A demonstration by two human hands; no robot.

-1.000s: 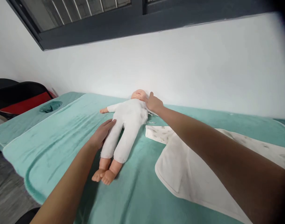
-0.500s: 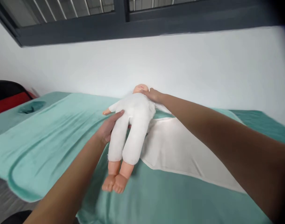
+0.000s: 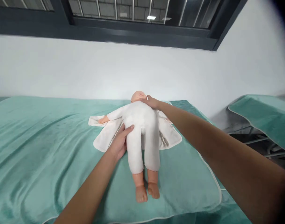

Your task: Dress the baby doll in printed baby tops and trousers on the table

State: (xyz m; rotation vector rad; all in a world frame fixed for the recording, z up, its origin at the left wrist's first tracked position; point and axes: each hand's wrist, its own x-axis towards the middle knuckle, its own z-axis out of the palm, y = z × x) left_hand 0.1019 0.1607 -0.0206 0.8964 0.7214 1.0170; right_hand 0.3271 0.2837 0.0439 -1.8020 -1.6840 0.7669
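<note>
A baby doll (image 3: 142, 130) in a white suit lies on its back over a white cloth (image 3: 105, 138) spread on the teal blanket (image 3: 46, 149). My left hand (image 3: 121, 142) grips the doll's left thigh and hip from the side, fingers curled under it. My right hand (image 3: 151, 102) cups the neck and back of the doll's head (image 3: 138, 95). The doll's bare feet (image 3: 147, 191) point toward me.
The white wall runs close behind the doll's head, with a dark-framed window above. A second teal-covered bed (image 3: 261, 115) stands at the right, with a floor gap and metal frame between. The blanket's white-piped edge (image 3: 214, 183) lies just right of the doll.
The doll has been carried to the right with both hands and now lies over the white cloth. The view has swung right, bringing the second bed into sight.
</note>
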